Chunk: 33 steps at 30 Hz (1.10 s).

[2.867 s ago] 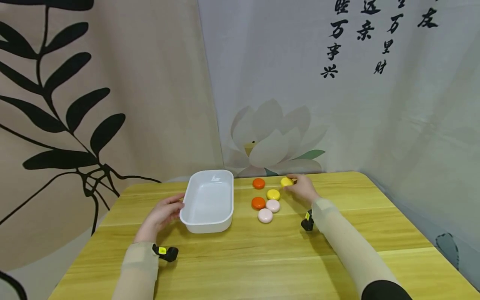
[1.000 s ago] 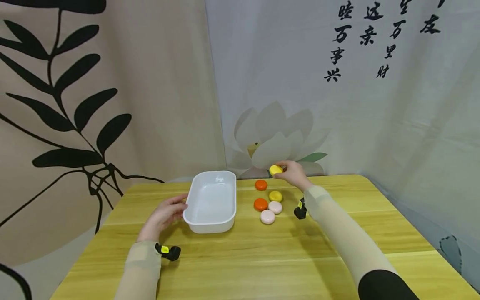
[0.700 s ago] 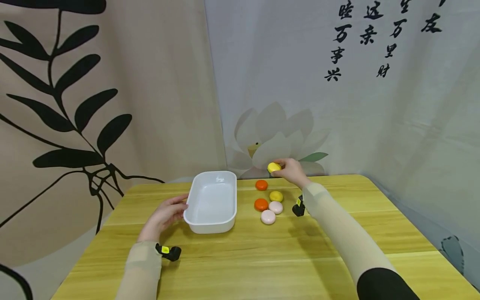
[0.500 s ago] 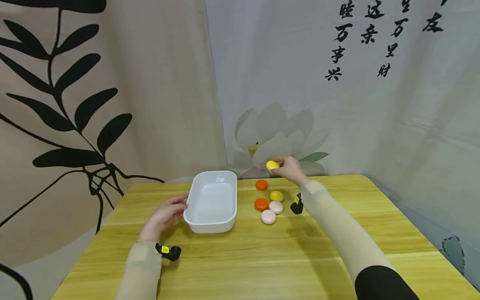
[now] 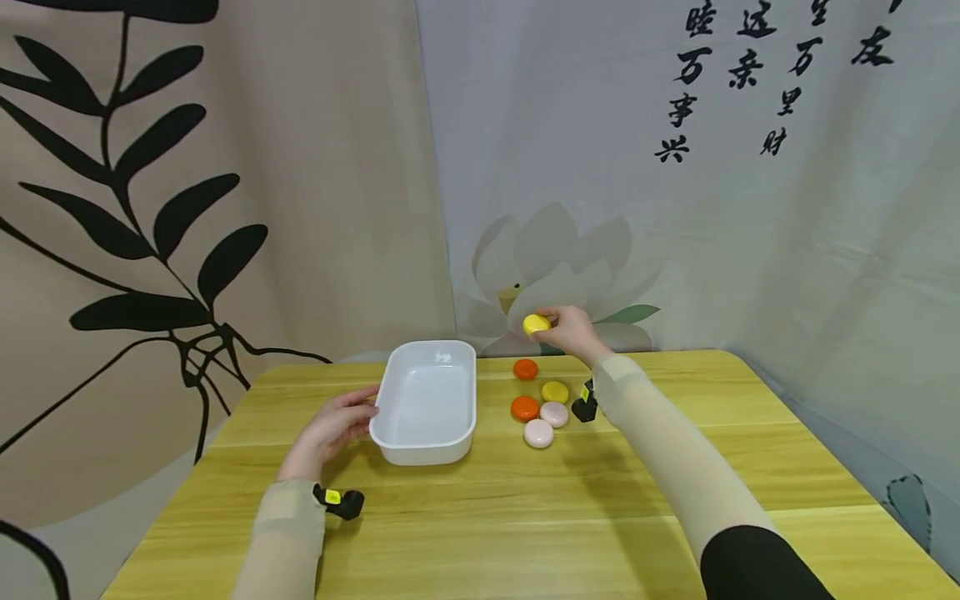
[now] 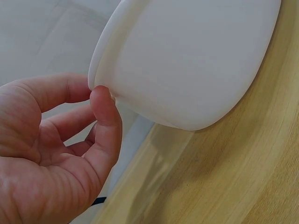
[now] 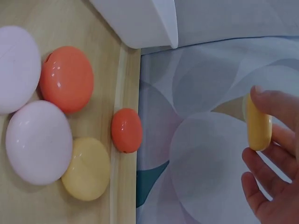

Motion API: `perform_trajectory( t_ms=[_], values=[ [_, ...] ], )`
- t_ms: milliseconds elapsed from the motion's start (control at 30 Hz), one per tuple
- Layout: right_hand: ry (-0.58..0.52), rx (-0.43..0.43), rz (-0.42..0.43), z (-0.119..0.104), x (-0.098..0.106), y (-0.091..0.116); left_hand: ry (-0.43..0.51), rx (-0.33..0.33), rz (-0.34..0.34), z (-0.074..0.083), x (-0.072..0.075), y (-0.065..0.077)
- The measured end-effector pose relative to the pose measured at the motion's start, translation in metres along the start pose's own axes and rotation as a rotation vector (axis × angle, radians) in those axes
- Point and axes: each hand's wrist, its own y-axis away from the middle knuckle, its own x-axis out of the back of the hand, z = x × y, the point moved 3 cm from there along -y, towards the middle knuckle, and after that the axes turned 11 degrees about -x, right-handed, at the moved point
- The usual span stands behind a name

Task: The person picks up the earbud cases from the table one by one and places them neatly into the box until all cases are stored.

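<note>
High above the back edge of the table, my right hand [image 5: 572,332] pinches a glossy yellow disc [image 5: 536,325] between thumb and fingers. The right wrist view shows this held disc [image 7: 259,123] edge-on, with the other fingers loosely bent below it. At the left, my left hand [image 5: 337,425] holds the near-left rim of a white rectangular dish [image 5: 423,456]. Its thumb and index finger meet at the dish's rim [image 6: 100,60] in the left wrist view. Nothing lies inside the dish.
Right of the dish, two orange discs [image 5: 525,408], another yellow disc [image 5: 555,392] and two pale pink discs [image 5: 538,433] lie on the wooden table [image 5: 465,533]. A printed curtain [image 5: 345,208] hangs right behind the table's back edge.
My right hand has lifted the yellow disc off the table's back right and carried it up and leftward. My left hand keeps its place at the dish. The view has shifted slightly.
</note>
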Motion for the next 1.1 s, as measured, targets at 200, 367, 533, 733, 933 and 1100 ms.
perform_trajectory(
  t_ms=[200, 367, 533, 733, 933, 1100],
  values=[
    [-0.014, 0.014, -0.012, -0.007, -0.003, -0.003, 0.006, 0.004, 0.016, -0.001, -0.001, 0.0],
    [-0.028, 0.029, -0.024, -0.014, -0.005, -0.004, 0.001, 0.013, 0.022, -0.001, 0.0, 0.001],
    [-0.033, 0.034, -0.019, -0.019, -0.008, -0.005, 0.008, 0.014, 0.018, 0.0, 0.0, 0.0],
    [-0.02, 0.049, -0.025, -0.028, -0.012, -0.007, 0.009, 0.016, 0.021, -0.001, 0.0, 0.0],
    [-0.036, 0.062, -0.035, -0.035, -0.015, -0.007, 0.011, 0.013, 0.026, -0.001, -0.001, 0.0],
    [-0.019, 0.06, -0.027, -0.039, -0.018, -0.009, 0.004, 0.017, 0.034, 0.0, -0.002, 0.001]
  ],
)
